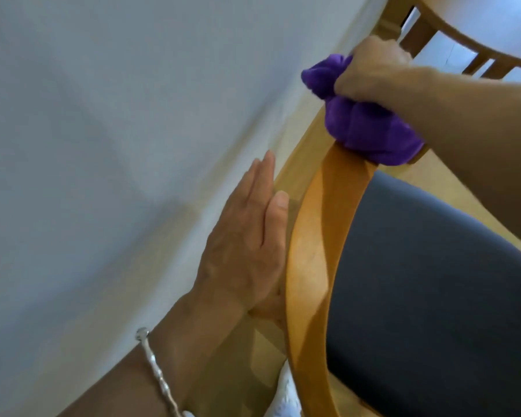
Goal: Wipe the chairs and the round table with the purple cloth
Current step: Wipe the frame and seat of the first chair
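Observation:
A wooden chair fills the lower right, its curved top rail (319,236) running from bottom centre up to the right, above a dark seat cushion (427,281). My right hand (373,67) grips the bunched purple cloth (370,127), which is pressed over the far end of the rail. My left hand (247,236) lies flat with straight fingers against the outer side of the rail. A silver bracelet (157,368) sits on my left wrist. The round table is not in view.
A white wall (103,145) runs close along the chair's left side, meeting the wooden floor (301,152). A second wooden chair back (475,46) with slats stands at the top right.

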